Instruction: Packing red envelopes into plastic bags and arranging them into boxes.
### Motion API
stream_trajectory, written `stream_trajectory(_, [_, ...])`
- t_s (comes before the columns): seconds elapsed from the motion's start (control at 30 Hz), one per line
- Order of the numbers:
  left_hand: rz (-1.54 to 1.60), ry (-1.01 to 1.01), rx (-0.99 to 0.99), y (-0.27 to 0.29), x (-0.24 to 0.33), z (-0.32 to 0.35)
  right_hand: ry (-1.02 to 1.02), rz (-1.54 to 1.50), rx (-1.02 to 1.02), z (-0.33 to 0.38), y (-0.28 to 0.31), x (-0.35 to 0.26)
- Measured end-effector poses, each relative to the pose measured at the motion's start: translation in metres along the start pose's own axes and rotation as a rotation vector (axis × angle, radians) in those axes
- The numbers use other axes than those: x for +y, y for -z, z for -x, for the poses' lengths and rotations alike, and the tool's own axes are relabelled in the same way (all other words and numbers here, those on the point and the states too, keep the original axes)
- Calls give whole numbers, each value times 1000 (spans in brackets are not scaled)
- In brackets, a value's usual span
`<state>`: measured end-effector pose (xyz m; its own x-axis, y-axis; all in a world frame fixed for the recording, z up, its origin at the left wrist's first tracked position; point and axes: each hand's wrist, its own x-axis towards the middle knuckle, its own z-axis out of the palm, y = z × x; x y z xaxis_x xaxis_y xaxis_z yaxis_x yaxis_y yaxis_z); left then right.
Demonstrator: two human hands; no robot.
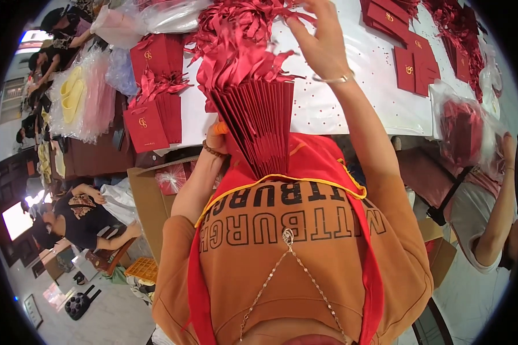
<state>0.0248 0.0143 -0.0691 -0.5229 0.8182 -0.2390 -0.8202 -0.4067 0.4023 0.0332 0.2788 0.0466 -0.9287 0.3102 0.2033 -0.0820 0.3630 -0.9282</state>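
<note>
A thick fanned stack of dark red paper bags (265,123) stands on edge in front of me, leaning against my red apron (322,155). Loose red ribbons (236,40) spill from its top in a tangled heap. My left hand (216,141) is closed against the stack's left side, with an orange cover on one finger; its other fingers are mostly hidden behind the bags. Over the table, to the right of the ribbons, my right hand (322,46) has thumb and fingers apart, close to some ribbon ends. The top of the picture cuts off part of its fingers.
More red bags with gold print (152,123) stand at the left on the white table (357,109); others (417,66) lie at the right. Plastic-wrapped bundles (463,126) sit at the right edge. A cardboard box (147,195) is below left. Other people (83,215) are on both sides.
</note>
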Motion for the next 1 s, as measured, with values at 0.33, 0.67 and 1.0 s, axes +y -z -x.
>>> stream_trajectory(0.33, [-13,62,-2,-5,-5,0,361,211,-363,75,-21,-48])
stream_trajectory(0.67, [-121,97,-60,-12,6,0,367,568,-354,58,-22,-65])
stream_trajectory(1.0, [-91,-12,-46,27,16,9,300,788,257,-11,6,31])
